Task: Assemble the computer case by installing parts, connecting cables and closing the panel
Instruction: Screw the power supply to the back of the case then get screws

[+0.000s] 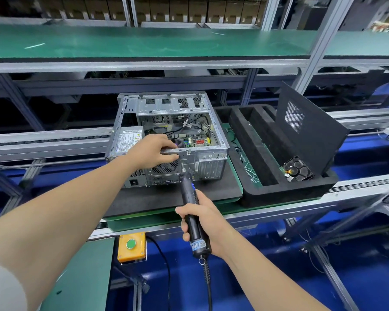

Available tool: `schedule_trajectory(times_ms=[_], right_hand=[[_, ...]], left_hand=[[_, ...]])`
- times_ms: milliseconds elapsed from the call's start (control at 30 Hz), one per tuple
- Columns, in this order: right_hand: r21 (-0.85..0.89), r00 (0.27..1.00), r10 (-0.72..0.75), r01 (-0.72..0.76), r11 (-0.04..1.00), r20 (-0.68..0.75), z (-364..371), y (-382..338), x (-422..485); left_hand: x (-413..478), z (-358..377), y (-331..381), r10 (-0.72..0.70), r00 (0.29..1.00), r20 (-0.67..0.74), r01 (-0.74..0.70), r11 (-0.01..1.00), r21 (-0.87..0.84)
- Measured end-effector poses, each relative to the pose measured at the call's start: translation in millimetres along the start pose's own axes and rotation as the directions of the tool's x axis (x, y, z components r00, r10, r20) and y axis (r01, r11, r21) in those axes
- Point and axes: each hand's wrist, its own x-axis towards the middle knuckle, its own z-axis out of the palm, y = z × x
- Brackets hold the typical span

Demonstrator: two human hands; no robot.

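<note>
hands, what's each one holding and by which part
The right hand grips the electric screwdriver round its lower body, near the cord end. The left hand holds the computer case by its upper rear rail.

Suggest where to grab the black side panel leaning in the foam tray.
Take the side panel by its free upper edge, from above. It leans tilted in the foam tray, lower edge down inside the tray, so only the top is exposed. The hard drive lies at its foot, so probably lift straight up, not drag.
</note>
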Motion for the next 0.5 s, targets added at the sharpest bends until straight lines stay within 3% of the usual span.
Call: schedule_trajectory(times_ms=[500], right_hand=[[-0.022, 1.000, 0.007, -0.007, 1.000, 0.020, -2.3, -8.5, 2.3]], left_hand=[[2.6, 2.5, 2.3, -0.051, 0.999, -0.014, 0.050, 0.997, -0.052]])
